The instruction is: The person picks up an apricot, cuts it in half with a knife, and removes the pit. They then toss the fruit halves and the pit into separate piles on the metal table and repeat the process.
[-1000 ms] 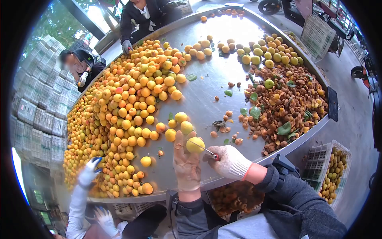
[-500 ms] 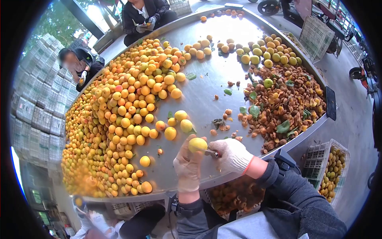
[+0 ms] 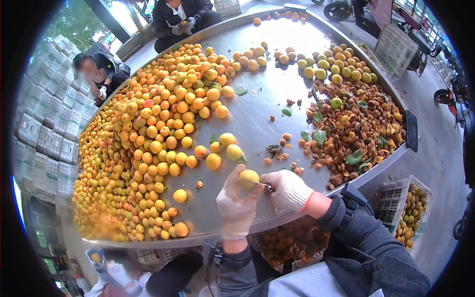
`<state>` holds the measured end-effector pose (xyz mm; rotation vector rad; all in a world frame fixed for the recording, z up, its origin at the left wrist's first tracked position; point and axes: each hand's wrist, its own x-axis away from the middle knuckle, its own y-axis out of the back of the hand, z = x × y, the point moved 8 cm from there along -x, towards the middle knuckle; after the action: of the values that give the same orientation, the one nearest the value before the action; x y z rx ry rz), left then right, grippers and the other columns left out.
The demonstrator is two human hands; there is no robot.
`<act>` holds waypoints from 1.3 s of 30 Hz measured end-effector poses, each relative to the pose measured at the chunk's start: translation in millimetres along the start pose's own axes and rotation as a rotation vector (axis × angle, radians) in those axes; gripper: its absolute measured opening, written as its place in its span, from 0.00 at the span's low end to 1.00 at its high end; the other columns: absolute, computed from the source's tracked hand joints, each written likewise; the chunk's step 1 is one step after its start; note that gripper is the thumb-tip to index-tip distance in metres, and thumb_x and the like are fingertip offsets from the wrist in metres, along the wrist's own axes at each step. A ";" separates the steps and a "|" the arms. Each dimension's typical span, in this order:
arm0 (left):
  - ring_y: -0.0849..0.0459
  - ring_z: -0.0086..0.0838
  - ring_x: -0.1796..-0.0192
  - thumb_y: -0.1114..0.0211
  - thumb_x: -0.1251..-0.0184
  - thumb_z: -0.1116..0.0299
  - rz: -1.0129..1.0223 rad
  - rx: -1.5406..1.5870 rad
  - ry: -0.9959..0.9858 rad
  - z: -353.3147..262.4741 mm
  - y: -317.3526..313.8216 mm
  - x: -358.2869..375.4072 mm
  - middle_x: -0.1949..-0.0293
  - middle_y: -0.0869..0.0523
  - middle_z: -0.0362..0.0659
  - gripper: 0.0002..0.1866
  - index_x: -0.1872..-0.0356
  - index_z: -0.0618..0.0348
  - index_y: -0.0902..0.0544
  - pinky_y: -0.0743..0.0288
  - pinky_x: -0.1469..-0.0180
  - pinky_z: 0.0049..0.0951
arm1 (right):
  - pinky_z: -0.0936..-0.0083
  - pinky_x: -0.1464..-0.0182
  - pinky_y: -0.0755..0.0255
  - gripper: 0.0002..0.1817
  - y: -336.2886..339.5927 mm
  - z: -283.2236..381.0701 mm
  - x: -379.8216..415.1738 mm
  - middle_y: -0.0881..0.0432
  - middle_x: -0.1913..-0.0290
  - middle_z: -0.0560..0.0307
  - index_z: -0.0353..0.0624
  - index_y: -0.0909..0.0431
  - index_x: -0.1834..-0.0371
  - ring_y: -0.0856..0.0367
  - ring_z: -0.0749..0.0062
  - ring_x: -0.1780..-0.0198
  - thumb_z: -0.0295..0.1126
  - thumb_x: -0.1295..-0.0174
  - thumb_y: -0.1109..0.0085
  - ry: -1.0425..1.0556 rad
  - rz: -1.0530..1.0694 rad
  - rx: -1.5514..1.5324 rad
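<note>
My left hand [image 3: 235, 210], in a white knit glove, grips a yellow apricot [image 3: 249, 178] between thumb and fingers over the table's near edge. In my gloved right hand [image 3: 289, 191] is a small knife [image 3: 267, 188], its thin blade against the apricot's lower right side and its handle mostly hidden in my closed fingers. Just beyond my left hand, a few loose apricots [image 3: 234, 152] lie on the metal table [image 3: 262, 128]. A large heap of yellow-orange apricots [image 3: 163, 114] covers the table's left part.
Brown pits and scraps [image 3: 356, 128] are piled on the right, with greener apricots [image 3: 341, 64] behind. A crate of fruit [image 3: 410, 213] stands at lower right, and a bin of scraps [image 3: 292, 242] below the near edge. Three other people [image 3: 180, 20] sit around the table.
The apricot, knife and both hands have shifted only slightly, with the apricot turned a little in my left hand. The whole view has also moved slightly.
</note>
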<state>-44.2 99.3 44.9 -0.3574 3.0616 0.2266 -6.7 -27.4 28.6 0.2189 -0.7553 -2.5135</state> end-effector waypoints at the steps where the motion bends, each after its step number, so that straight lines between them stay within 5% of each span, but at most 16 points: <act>1: 0.19 0.29 0.47 0.26 0.41 0.62 -0.025 -0.509 -0.231 -17.0 -2.1 1.5 0.49 0.16 0.49 0.30 0.42 0.69 0.25 0.26 0.46 0.24 | 0.60 0.63 0.26 0.10 -4.1 -8.0 -0.9 0.18 0.69 0.43 0.45 0.17 0.59 0.19 0.46 0.65 0.28 0.43 0.45 -0.062 0.053 0.003; 5: 0.19 0.30 0.48 0.26 0.41 0.59 -0.057 -0.018 -0.124 -7.1 -2.6 0.8 0.49 0.17 0.48 0.31 0.42 0.68 0.25 0.25 0.46 0.25 | 0.61 0.62 0.26 0.10 -5.4 -3.8 0.5 0.18 0.69 0.43 0.45 0.17 0.60 0.19 0.45 0.65 0.28 0.42 0.46 -0.134 0.093 -0.140; 7: 0.19 0.27 0.47 0.23 0.47 0.72 -0.021 0.629 0.132 11.0 -8.4 -1.5 0.52 0.16 0.46 0.30 0.43 0.69 0.25 0.25 0.44 0.25 | 0.61 0.62 0.26 0.10 -1.5 4.0 0.5 0.18 0.69 0.43 0.45 0.17 0.60 0.19 0.45 0.65 0.29 0.42 0.46 -0.129 0.090 -0.151; 10: 0.20 0.27 0.47 0.24 0.46 0.73 0.064 0.715 0.290 25.8 -17.0 0.9 0.52 0.16 0.46 0.30 0.42 0.69 0.25 0.25 0.45 0.25 | 0.61 0.62 0.26 0.10 0.6 1.8 1.7 0.18 0.68 0.42 0.45 0.18 0.59 0.19 0.46 0.65 0.30 0.41 0.46 -0.124 0.074 -0.093; 11: 0.20 0.27 0.47 0.24 0.46 0.73 0.065 0.716 0.293 24.3 -18.8 2.6 0.52 0.16 0.46 0.30 0.42 0.69 0.25 0.25 0.45 0.25 | 0.61 0.61 0.26 0.10 0.8 -0.3 1.7 0.18 0.68 0.42 0.45 0.18 0.59 0.19 0.46 0.65 0.30 0.40 0.46 -0.115 0.063 -0.026; 13: 0.20 0.29 0.47 0.25 0.45 0.73 -0.033 0.050 0.009 -6.1 -7.8 1.9 0.50 0.16 0.50 0.30 0.41 0.68 0.26 0.25 0.44 0.26 | 0.61 0.62 0.26 0.10 -0.7 -7.2 1.1 0.18 0.68 0.42 0.45 0.18 0.59 0.19 0.46 0.65 0.30 0.40 0.46 -0.080 0.040 -0.041; 16: 0.20 0.30 0.46 0.25 0.43 0.67 0.018 -0.123 -0.068 -4.5 -11.6 1.5 0.49 0.17 0.50 0.31 0.40 0.68 0.26 0.27 0.42 0.26 | 0.61 0.62 0.26 0.10 -5.2 -14.7 -0.8 0.18 0.69 0.42 0.45 0.18 0.59 0.19 0.46 0.66 0.29 0.42 0.45 -0.084 0.072 -0.113; 17: 0.20 0.30 0.46 0.25 0.43 0.67 0.016 -0.122 -0.070 -5.7 -13.6 1.2 0.49 0.17 0.50 0.31 0.40 0.68 0.26 0.27 0.42 0.26 | 0.60 0.62 0.26 0.11 -9.6 -17.4 -1.2 0.18 0.69 0.42 0.45 0.18 0.59 0.19 0.45 0.66 0.29 0.43 0.45 -0.121 0.129 -0.172; 19: 0.18 0.30 0.50 0.26 0.44 0.74 -0.046 0.697 0.122 7.8 -16.4 2.0 0.51 0.15 0.47 0.29 0.41 0.67 0.25 0.25 0.45 0.25 | 0.61 0.62 0.26 0.11 -3.5 -7.5 -1.8 0.18 0.69 0.42 0.44 0.18 0.59 0.19 0.45 0.65 0.28 0.44 0.45 -0.090 0.087 -0.159; 23: 0.18 0.28 0.52 0.25 0.45 0.75 0.007 0.676 0.219 17.1 -20.0 5.0 0.52 0.15 0.46 0.30 0.40 0.67 0.25 0.24 0.45 0.24 | 0.62 0.62 0.26 0.11 -3.8 -6.1 -0.4 0.17 0.68 0.42 0.43 0.18 0.58 0.19 0.45 0.65 0.28 0.44 0.43 -0.031 0.057 0.065; 26: 0.19 0.28 0.50 0.24 0.46 0.72 -0.052 0.356 0.124 3.1 -10.6 6.9 0.51 0.16 0.47 0.31 0.40 0.67 0.26 0.25 0.45 0.24 | 0.62 0.63 0.26 0.11 2.3 0.2 0.7 0.17 0.67 0.42 0.44 0.18 0.57 0.19 0.47 0.66 0.28 0.43 0.44 0.077 0.021 0.044; 28: 0.18 0.28 0.53 0.27 0.40 0.63 -0.037 -0.162 -0.149 -14.6 -5.7 4.9 0.52 0.16 0.47 0.30 0.41 0.69 0.26 0.24 0.47 0.24 | 0.62 0.63 0.26 0.11 -3.1 -4.3 0.9 0.17 0.67 0.42 0.44 0.18 0.57 0.18 0.47 0.66 0.28 0.42 0.44 0.015 0.132 -0.047; 32: 0.18 0.28 0.52 0.25 0.42 0.66 -0.051 0.133 0.001 -3.0 -4.8 4.6 0.53 0.16 0.45 0.31 0.40 0.68 0.27 0.23 0.48 0.24 | 0.65 0.65 0.26 0.15 -7.6 -6.3 -1.1 0.19 0.71 0.41 0.40 0.20 0.58 0.20 0.46 0.69 0.23 0.52 0.43 -0.133 0.235 -0.167; 34: 0.18 0.28 0.52 0.24 0.45 0.70 0.000 0.716 0.127 7.4 -10.8 1.9 0.54 0.16 0.45 0.31 0.40 0.68 0.26 0.25 0.45 0.23 | 0.65 0.65 0.26 0.15 -4.9 -1.0 -0.9 0.19 0.70 0.41 0.40 0.20 0.57 0.20 0.47 0.69 0.23 0.51 0.42 -0.105 0.198 -0.159; 38: 0.19 0.28 0.50 0.24 0.45 0.69 -0.004 0.647 0.256 16.8 -17.0 7.7 0.54 0.16 0.44 0.31 0.40 0.68 0.26 0.26 0.44 0.24 | 0.66 0.65 0.26 0.15 0.4 0.6 1.8 0.19 0.70 0.41 0.40 0.19 0.57 0.19 0.51 0.71 0.23 0.50 0.42 0.020 0.057 -0.049; 39: 0.19 0.27 0.49 0.23 0.46 0.70 -0.035 0.275 0.129 8.1 -8.1 5.5 0.54 0.16 0.44 0.32 0.40 0.67 0.25 0.26 0.43 0.24 | 0.66 0.65 0.26 0.15 -0.1 -3.0 1.2 0.19 0.70 0.41 0.40 0.19 0.57 0.19 0.51 0.71 0.23 0.50 0.42 0.015 0.060 -0.049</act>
<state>-47.4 91.5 35.4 -0.4231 3.1476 -0.2260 -6.9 -29.4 26.0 0.1958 -0.6836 -2.4680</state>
